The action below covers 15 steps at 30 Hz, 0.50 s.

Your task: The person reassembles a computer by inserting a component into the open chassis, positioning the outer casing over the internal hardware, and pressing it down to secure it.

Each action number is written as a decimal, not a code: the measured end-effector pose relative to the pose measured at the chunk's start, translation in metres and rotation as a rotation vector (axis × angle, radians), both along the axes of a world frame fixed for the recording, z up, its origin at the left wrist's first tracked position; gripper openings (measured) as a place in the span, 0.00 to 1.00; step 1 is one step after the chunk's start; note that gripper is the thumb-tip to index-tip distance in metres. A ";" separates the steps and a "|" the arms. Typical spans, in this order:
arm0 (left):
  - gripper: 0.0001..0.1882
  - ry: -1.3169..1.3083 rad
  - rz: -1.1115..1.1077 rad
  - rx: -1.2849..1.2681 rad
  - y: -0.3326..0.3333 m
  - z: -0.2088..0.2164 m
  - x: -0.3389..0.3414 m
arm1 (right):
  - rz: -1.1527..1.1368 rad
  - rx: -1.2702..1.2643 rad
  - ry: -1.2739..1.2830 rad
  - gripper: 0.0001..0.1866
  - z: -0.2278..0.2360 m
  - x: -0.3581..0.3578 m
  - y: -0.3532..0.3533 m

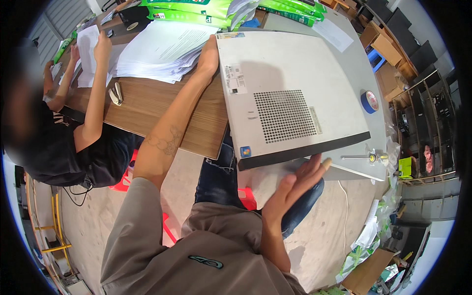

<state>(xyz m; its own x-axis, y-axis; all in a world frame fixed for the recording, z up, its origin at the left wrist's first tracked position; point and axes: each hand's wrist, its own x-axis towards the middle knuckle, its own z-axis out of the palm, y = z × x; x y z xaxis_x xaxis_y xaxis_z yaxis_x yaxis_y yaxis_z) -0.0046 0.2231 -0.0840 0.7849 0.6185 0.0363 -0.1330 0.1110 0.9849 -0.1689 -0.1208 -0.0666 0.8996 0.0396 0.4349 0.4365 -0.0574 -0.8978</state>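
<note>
A white desktop computer case with a black front edge and a square of round vent holes lies tilted over the grey tabletop. My left hand grips its far left side, the fingers partly hidden behind the case. Under the black front edge, my right hand has its fingers stretched out and thumb apart, the fingertips at or just touching that edge. Whether the right hand bears any of the weight I cannot tell.
Paper stacks and a stapler-like tool lie on the brown table. Blue tape and a screwdriver rest on the grey table. Another person's hand holds sheets at left. Green bags stand behind.
</note>
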 end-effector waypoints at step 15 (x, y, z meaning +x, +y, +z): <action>0.27 -0.030 0.012 0.189 -0.088 0.006 -0.139 | 0.068 0.225 0.340 0.36 0.031 0.167 -0.073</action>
